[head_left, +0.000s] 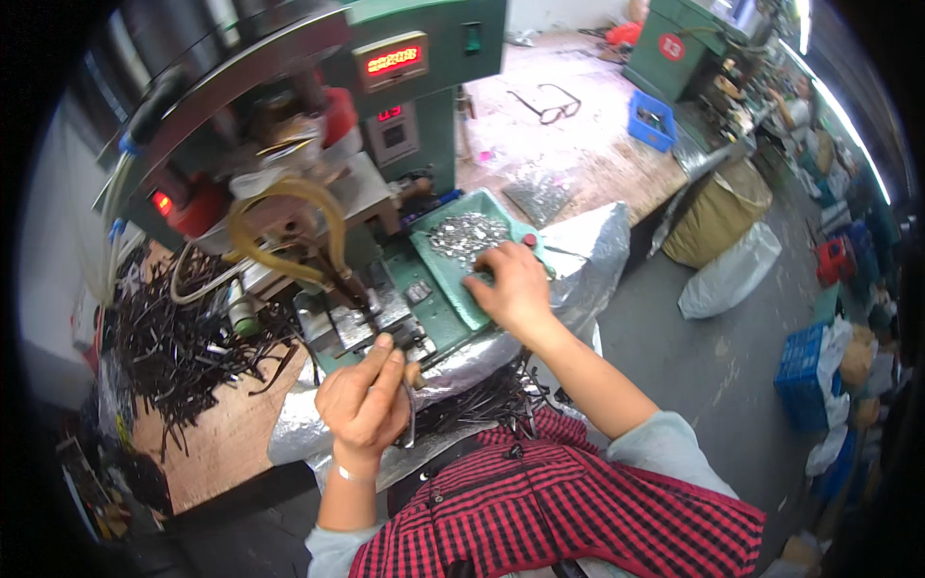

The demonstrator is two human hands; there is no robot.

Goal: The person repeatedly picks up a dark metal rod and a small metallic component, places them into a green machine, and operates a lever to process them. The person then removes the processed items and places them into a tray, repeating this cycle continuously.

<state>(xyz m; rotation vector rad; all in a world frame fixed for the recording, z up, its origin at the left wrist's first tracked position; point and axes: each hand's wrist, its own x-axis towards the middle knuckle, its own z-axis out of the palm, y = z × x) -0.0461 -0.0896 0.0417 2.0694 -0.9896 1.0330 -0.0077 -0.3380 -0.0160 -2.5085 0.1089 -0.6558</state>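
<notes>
My left hand (365,404) is at the metal fixture (372,314) of a green bench machine (433,22), its thumb and finger pressed together on a dark thin piece, apparently an eyeglass temple. Above the fixture hangs a yellowish hose loop (285,188). My right hand (513,289) is over the near right side of a green tray (470,307), fingers curled; whether it pinches a part cannot be seen. Small silvery metal parts (466,235) are heaped in the tray. A red button (530,240) stands just beyond my right fingers. Dark temples (470,404) lie in my lap on silvery sheeting.
A large pile of dark temples (195,354) covers the bench at left, with a green-capped bottle (244,318) beside it. Eyeglass frames (553,105) and a blue basket (652,121) are on the far table. Sacks (715,213) stand on the floor at right. Another person sits far right.
</notes>
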